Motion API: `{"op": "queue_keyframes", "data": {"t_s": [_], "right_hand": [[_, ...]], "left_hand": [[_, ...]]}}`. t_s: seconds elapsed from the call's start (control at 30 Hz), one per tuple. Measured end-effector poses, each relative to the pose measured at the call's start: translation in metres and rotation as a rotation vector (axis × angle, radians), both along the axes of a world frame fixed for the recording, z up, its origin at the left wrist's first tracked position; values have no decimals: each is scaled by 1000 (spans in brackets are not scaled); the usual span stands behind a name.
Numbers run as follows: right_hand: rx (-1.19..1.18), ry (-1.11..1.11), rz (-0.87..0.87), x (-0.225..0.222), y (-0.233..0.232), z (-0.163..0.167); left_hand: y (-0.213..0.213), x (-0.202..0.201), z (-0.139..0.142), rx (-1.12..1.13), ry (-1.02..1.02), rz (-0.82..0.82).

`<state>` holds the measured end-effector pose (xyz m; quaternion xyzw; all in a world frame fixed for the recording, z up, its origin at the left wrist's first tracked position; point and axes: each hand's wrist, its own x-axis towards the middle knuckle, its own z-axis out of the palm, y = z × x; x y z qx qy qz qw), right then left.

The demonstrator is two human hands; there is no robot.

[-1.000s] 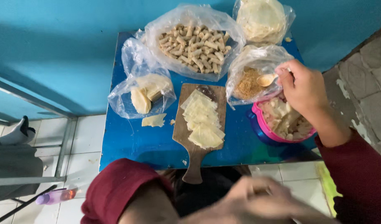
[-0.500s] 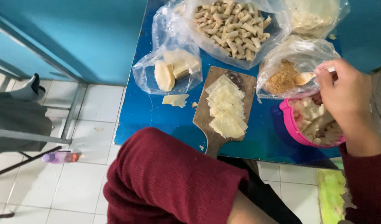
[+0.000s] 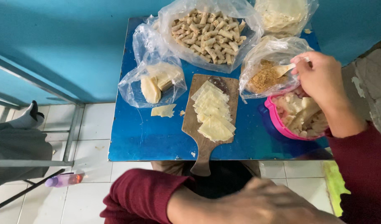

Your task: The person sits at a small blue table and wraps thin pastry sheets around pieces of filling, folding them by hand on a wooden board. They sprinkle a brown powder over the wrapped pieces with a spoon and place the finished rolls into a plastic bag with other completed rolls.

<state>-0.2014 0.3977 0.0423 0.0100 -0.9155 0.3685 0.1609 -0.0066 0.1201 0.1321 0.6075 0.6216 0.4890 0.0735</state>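
Observation:
My right hand grips a pale spoon whose bowl is dipped into brown crumbly filling inside a clear plastic bag. My left hand hangs low at the bottom edge, blurred, close to the camera and below the table's front, with nothing seen in it. A wooden cutting board carries a row of overlapping pale triangular dough sheets in the middle of a blue table. Under my right wrist sits a pink bowl of pale dough pieces.
A big bag of rolled pastry sticks lies at the back, a bag of round wrappers at the back right, a bag of folded dough on the left. One loose dough piece lies beside the board. A small bottle rests on the tiled floor.
The view has shifted closer to the table. My right hand has moved the spoon into the filling bag. My left arm has swung across the bottom of the view.

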Motion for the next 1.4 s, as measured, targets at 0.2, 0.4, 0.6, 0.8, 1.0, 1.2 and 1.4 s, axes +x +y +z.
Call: {"op": "queue_keyframes", "data": {"t_s": [0.2, 0.4, 0.6, 0.8, 1.0, 1.2, 1.4], "right_hand": [[-271, -71, -47, -5, 13, -8], [-478, -37, -64, -9, 31, -15], [-758, -57, 22, 15, 24, -8], [-796, -127, 135, 69, -42, -7], [-629, -232, 201, 108, -109, -22], [-435, -28, 205, 133, -137, -34], [-193, 143, 239, 148, -137, -37]], "left_hand": [[-56, -25, -23, -144, -86, 447], [-88, -46, -54, -269, -56, 995], [-99, -57, -84, -227, 1, 1163], [-95, -58, -97, -238, 31, 1237], [-93, -61, -103, -270, 56, 1261], [-97, -62, -103, -277, 39, 1258], [-97, -59, -106, -230, 54, 1290]]}}
